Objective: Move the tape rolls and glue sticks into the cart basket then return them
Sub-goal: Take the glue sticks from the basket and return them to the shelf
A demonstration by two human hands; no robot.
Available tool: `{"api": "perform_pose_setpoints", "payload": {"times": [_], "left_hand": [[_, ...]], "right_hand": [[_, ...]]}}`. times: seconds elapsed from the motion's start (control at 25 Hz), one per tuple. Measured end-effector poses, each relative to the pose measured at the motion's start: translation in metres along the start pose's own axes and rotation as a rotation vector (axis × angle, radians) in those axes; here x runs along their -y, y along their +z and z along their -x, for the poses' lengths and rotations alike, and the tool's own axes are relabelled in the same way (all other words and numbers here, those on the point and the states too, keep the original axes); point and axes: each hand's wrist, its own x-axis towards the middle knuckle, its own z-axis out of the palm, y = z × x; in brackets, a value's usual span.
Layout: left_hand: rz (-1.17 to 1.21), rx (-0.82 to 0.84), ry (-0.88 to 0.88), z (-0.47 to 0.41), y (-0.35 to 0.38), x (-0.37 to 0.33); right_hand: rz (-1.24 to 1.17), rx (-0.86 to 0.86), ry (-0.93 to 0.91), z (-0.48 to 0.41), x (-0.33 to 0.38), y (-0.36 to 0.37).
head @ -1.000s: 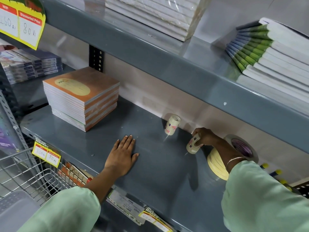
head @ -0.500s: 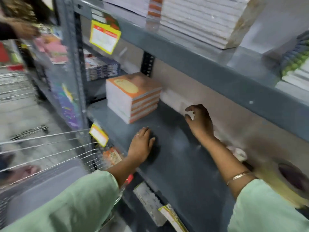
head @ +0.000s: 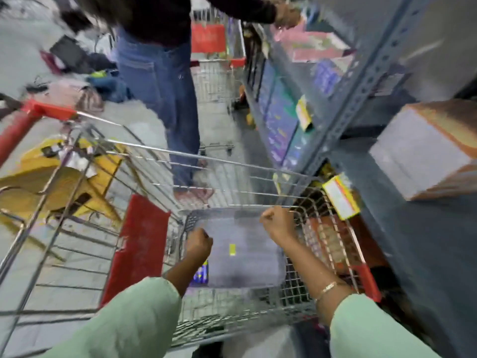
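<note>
— What have my hands got right now?

— Both are inside the wire-mesh metal cart basket [head: 333, 244]. My left hand [head: 198, 243] is curled into a fist low over the basket floor, at its left side. My right hand [head: 277, 224] is also balled up, further forward and nearer the basket's front rim. The frame is smeared by motion, so I cannot tell whether either fist has anything in it.

— And the tape rolls and glue sticks?

— I can't pick out any of them. The basket floor is covered by a flat grey sheet [head: 242, 257] with a small yellow tag [head: 232, 249] lying on it between my two hands. Just under my left wrist a small blue-and-yellow packet [head: 201, 273] shows at the sheet's edge; it is too blurred to say what it is.

— What's around the basket?

— Pale green sleeves [head: 134, 324] run up both my forearms, and a thin gold bracelet [head: 328, 288] sits on my right wrist. A red plastic panel [head: 139, 244] stands against the basket's left wall. To my right is the grey metal shelf unit [head: 361, 94], with a yellow price label [head: 340, 197] on its edge just beside the basket, and a stack of orange-covered notebooks [head: 426, 151] on the shelf above. Ahead, another person in blue jeans [head: 160, 81] stands by a second wire cart [head: 216, 76]. A yellow stool-like object [head: 51, 177] is beyond the cart on my left.
</note>
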Motion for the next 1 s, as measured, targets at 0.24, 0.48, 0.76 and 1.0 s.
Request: {"api": "perform_pose_setpoints", "payload": {"times": [0.24,0.48,0.76,1.0], "left_hand": [[-0.046,0.144,-0.223,-0.045,0.044,0.076],[-0.005,0.165,-0.296,-0.065,0.086,0.102],[0.104,0.151,-0.352,-0.075,0.117,0.122],[-0.029,0.094,-0.225,-0.075,0.112,0.102]], "right_hand": [[0.090,0.277,0.353,-0.041,-0.045,0.147],[0.193,0.439,0.428,-0.045,-0.074,0.241],[0.367,0.358,0.367,-0.046,-0.079,0.284],[0.257,0.247,0.315,-0.055,-0.076,0.249]]}}
